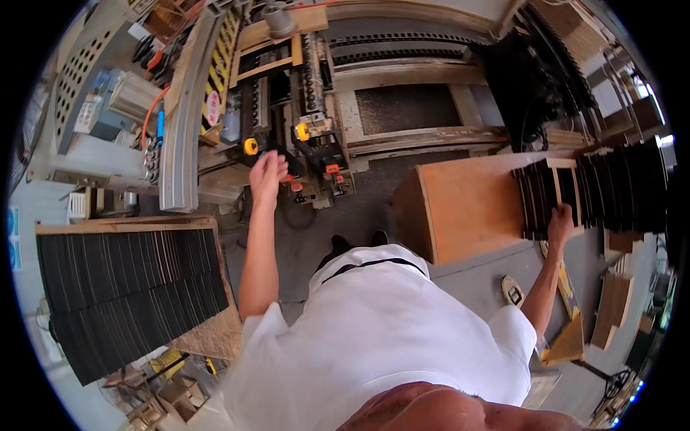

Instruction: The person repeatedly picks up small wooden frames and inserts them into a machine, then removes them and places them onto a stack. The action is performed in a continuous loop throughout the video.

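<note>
Reaching forward, my left hand (268,170) has its fingers curled together beside a yellow knob (250,146) at the near end of a machine (316,147). Whether anything is between those fingers is hidden. Out to the right, my right hand (560,221) grips the near end of a light wooden frame (558,182) with a dark opening. That frame stands in a row of black-edged pieces (622,188) beside a brown wooden box (471,205). Another pale wooden frame (296,52) lies on the machine, beyond my left hand.
A dense stack of black-edged pieces (129,287) fills a wooden pallet at left. A grey metal rail (183,144) runs left of the machine. A yellow pallet jack (564,341) and a tape roll (512,291) are on the floor at right.
</note>
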### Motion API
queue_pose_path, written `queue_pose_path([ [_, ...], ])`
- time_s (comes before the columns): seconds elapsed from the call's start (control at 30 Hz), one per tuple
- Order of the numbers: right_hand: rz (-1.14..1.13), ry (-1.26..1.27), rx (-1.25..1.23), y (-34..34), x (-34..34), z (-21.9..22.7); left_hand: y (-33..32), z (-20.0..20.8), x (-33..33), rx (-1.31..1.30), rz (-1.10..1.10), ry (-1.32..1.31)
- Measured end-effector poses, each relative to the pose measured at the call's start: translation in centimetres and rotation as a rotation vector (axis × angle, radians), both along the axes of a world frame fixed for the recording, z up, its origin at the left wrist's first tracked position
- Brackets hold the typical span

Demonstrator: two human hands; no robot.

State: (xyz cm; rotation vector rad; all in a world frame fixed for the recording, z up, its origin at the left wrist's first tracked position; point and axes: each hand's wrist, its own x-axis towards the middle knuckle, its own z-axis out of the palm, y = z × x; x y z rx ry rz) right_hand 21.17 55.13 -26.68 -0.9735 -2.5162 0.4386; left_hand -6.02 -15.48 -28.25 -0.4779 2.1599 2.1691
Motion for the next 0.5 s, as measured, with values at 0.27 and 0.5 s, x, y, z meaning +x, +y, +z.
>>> queue_pose_path([
  [0.27,0.076,0.207,0.034,-9.3,-4.8,4.8,-0.7,-0.8,-20.6,0.366,0.058,-0.032],
  [0.5,0.449,0.394,-0.327,-24.8,-15.3,6.6,-0.2,-2.3,-31.1,0.757,0.260,-0.064],
])
